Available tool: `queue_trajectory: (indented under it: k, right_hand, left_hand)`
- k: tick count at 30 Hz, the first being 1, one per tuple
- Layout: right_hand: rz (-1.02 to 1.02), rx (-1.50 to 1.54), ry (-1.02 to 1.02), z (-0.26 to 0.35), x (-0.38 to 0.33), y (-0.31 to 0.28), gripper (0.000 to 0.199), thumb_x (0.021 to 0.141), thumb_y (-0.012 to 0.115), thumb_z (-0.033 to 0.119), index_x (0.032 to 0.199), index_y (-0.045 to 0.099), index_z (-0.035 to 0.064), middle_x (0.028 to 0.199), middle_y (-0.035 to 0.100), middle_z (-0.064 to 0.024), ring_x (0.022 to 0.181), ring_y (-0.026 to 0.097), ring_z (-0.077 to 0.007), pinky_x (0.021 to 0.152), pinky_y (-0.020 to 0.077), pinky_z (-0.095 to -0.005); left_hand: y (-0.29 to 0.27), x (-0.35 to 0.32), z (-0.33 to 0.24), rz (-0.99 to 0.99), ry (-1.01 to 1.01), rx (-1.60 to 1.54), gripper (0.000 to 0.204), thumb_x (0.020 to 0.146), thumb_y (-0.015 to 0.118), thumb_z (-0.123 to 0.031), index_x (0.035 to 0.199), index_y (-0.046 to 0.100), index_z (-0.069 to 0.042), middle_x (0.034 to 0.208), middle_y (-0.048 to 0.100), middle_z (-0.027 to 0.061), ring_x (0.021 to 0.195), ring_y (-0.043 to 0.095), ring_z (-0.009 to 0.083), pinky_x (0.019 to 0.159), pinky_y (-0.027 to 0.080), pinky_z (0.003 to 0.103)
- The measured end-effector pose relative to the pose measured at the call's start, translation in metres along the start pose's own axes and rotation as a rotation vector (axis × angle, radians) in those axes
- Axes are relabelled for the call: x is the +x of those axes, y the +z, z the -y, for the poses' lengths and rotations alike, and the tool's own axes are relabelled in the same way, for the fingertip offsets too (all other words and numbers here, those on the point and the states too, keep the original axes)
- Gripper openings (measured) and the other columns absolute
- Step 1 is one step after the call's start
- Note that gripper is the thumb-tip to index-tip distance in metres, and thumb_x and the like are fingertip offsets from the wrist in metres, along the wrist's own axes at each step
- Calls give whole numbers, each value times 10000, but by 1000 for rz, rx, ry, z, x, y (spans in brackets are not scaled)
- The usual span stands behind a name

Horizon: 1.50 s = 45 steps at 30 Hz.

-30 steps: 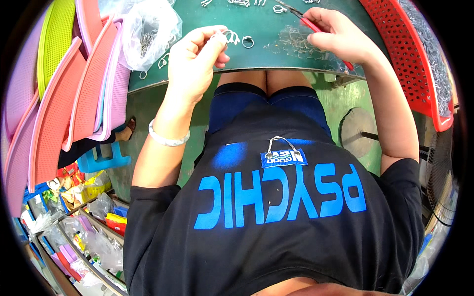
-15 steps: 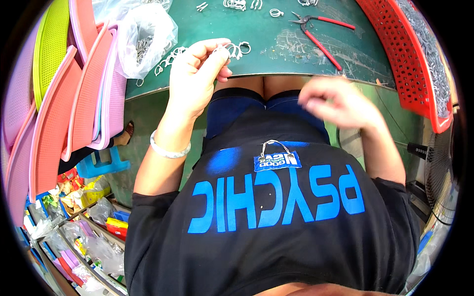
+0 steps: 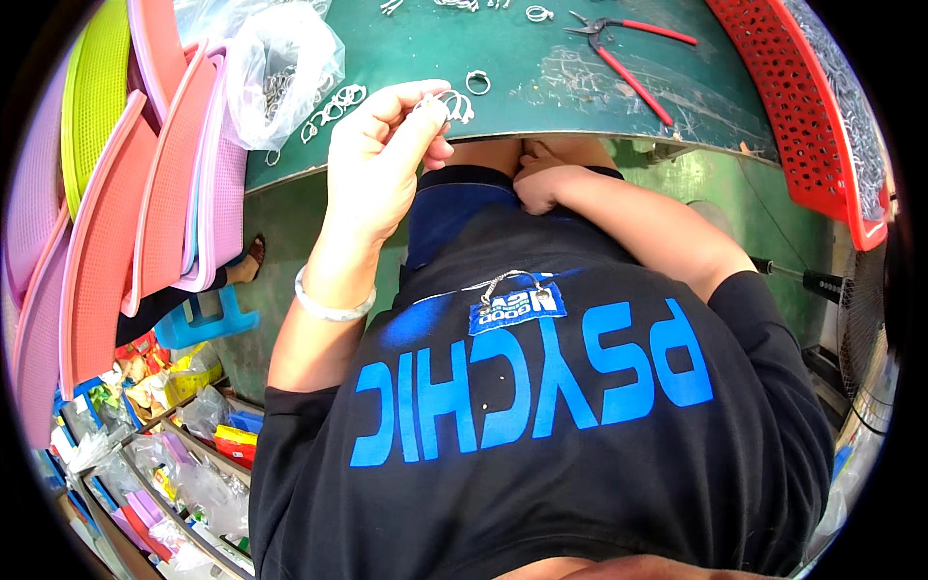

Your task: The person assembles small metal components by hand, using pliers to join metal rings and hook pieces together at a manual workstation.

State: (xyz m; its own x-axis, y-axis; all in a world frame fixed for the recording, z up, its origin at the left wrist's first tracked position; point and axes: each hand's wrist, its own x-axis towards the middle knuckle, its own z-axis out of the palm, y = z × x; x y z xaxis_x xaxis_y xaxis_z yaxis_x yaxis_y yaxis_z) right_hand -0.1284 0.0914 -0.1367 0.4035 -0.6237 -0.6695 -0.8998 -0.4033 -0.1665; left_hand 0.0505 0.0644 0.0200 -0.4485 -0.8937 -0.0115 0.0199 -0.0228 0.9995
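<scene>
Green work table (image 3: 580, 72): near edge curves across top of view, just above the lap. Open room on the surface lies betw. the loose rings and the red-handled pliers (image 3: 633, 53); pliers lie flat, well apart from both hands.

L hand (image 3: 382, 159): raised at table edge, thumb and fingers pinched together on small metal rings (image 3: 452, 104), held just over the edge. One more loose ring (image 3: 478, 82) lies on the table just beside them. Bracelet (image 3: 333, 307) on L wrist.

R hand (image 3: 541, 179): down at the lap below the table edge, fingers curled in; cannot tell if it holds anything.

Containers: clear plastic bag (image 3: 280, 68) on table, L side, w/ metal rings inside; a string of rings (image 3: 333, 104) trails out beside it. Red perforated basket (image 3: 822, 106) at R, tilted, filled w/ grey metal parts. Stacked pink and green trays (image 3: 126, 164) stand on edge at far L.

Labels: small blue rectangular tag (image 3: 517, 307) hangs on a chain at the chest of the black shirt. Coloured packets (image 3: 174, 464) in racks, lower L.
</scene>
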Motion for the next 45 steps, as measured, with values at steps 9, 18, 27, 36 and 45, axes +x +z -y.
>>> queue_trajectory:
  k: [9, 18, 27, 36, 45]
  right_hand:
    - [82, 114, -2, -7, 21, 13, 307, 647, 544, 167, 885, 651, 6, 971, 612, -178, 965, 566, -297, 842, 388, -427]
    - [-57, 377, -7, -37, 22, 61, 280, 644, 582, 108, 906, 581, 9, 885, 601, -192, 810, 572, -347, 708, 445, -394]
    - [-795, 582, -294, 15, -113, -45, 169, 665, 591, 94, 813, 549, 25, 794, 551, -152, 738, 550, -319, 667, 450, -386]
    - [-1347, 83, -126, -41, -86, -114, 380, 702, 645, 172, 1048, 550, 47, 990, 569, -117, 913, 531, -297, 803, 428, -389]
    - [-731, 189, 457, -106, -160, -89, 1025, 555, 719, 482, 1351, 234, 56, 1365, 259, -231, 1295, 192, -357, 1039, 152, -481]
  left_hand:
    - [-5, -10, -3, 22, 25, -16, 209, 856, 534, -94, 1036, 577, 3, 768, 582, 39, 603, 537, 73, 551, 434, 200]
    - [-14, -9, 1, 14, -6, -101, 206, 857, 526, -85, 1036, 572, 7, 765, 583, 45, 593, 536, 80, 550, 435, 208]
    - [-14, 10, -3, 2, 14, -264, 191, 852, 539, -90, 1011, 580, 6, 768, 586, 45, 595, 543, 77, 544, 455, 204]
    - [2, 24, -10, 46, 13, -240, 188, 863, 519, -96, 1017, 574, -4, 777, 573, 47, 600, 530, 98, 545, 425, 214]
    - [0, 28, -2, 30, -24, -270, 198, 873, 510, -110, 1033, 567, -7, 798, 573, 43, 616, 533, 102, 558, 428, 219]
